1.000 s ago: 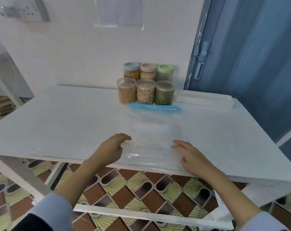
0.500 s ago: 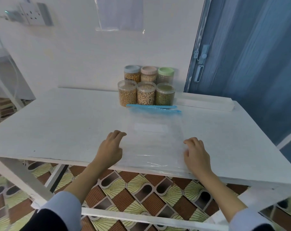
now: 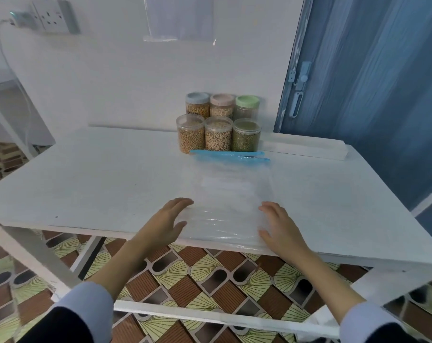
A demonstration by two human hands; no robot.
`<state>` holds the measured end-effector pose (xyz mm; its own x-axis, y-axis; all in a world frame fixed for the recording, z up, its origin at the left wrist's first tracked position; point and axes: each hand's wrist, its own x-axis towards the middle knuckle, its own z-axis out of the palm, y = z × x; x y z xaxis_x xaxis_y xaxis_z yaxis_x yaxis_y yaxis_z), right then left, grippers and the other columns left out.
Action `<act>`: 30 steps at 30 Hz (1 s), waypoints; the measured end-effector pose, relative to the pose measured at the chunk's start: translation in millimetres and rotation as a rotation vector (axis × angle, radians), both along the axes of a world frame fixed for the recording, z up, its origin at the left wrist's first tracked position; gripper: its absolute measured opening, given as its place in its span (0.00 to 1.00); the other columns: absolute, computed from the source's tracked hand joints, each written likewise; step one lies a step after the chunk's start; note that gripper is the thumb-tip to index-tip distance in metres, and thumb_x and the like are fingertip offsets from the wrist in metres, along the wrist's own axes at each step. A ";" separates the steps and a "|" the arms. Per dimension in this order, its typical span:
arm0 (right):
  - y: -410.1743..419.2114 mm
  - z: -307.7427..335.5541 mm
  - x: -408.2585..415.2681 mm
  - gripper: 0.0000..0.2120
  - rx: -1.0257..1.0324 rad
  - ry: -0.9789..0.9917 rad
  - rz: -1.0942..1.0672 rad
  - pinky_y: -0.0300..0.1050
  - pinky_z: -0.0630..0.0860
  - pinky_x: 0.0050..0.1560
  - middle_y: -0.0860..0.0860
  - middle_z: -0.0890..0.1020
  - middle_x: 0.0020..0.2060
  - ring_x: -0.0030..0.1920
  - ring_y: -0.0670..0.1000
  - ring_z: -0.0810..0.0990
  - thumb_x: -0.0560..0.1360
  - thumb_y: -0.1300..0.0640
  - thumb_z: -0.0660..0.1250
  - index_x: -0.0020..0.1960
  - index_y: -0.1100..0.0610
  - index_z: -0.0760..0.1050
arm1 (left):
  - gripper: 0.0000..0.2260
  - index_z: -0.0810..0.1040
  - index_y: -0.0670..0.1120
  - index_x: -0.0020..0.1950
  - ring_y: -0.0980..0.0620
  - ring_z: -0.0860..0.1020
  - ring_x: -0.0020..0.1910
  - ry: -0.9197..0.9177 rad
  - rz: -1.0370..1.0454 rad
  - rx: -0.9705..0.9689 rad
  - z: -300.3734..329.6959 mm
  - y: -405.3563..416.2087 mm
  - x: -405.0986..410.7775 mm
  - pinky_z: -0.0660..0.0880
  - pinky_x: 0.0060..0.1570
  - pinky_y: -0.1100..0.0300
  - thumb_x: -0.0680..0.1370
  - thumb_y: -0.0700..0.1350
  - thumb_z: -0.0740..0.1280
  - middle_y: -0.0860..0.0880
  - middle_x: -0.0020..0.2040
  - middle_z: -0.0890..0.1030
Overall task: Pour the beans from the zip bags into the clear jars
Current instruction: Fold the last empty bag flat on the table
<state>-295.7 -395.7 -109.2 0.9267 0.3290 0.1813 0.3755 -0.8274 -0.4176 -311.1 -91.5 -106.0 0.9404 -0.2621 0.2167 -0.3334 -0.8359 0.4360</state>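
White table [image 3: 98, 184] fills the view; wall socket [image 3: 52, 17] upper left, blue door [image 3: 371, 82] at right. On the table, near edge, I see the stack of empty zip bags [image 3: 231, 194] lying flat, blue zipper strips [image 3: 229, 155] pointing away from me toward the jars.

Six clear jars [image 3: 218, 133] stand in two rows against the wall; front three lidless and filled, back three capped. Pouring looks finished, in my judgement.

Change over the last second: both hands have slid outward from the middle of the plastic to its side edges. Left hand [image 3: 166, 222] now lies flat with straight fingers on the left edge; right hand [image 3: 279, 225] likewise flat on the right edge. Neither grips anything. I read this as smoothing and squaring the emptied bags, a tidy-up step.
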 end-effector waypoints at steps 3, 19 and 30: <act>4.6 -1.0 1.7 0.25 -0.039 0.005 -0.046 0.43 0.65 0.66 0.50 0.63 0.71 0.70 0.50 0.63 0.76 0.62 0.62 0.72 0.58 0.64 | 0.22 0.66 0.45 0.71 0.50 0.70 0.66 -0.003 0.046 0.000 -1.9 -3.7 2.4 0.67 0.63 0.61 0.77 0.38 0.65 0.48 0.69 0.70; -3.5 -12.2 11.8 0.21 -0.091 -0.148 -0.145 0.49 0.74 0.43 0.55 0.78 0.59 0.57 0.59 0.76 0.64 0.73 0.68 0.56 0.62 0.78 | 0.22 0.77 0.38 0.60 0.43 0.74 0.57 -0.172 0.136 0.029 -11.0 10.9 9.5 0.75 0.53 0.54 0.68 0.26 0.63 0.43 0.57 0.78; -3.1 -13.4 15.4 0.28 -0.117 -0.278 -0.145 0.50 0.77 0.37 0.56 0.82 0.51 0.51 0.56 0.76 0.50 0.74 0.75 0.50 0.62 0.80 | 0.16 0.82 0.43 0.47 0.47 0.78 0.45 -0.240 0.113 0.131 -5.6 14.9 14.6 0.73 0.30 0.62 0.63 0.29 0.72 0.50 0.46 0.82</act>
<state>-280.3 -398.9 -122.6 0.8860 0.2307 0.4023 0.3363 -0.9169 -0.2149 -296.5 -76.6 -111.5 0.8912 -0.1988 0.4076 -0.3154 -0.9176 0.2420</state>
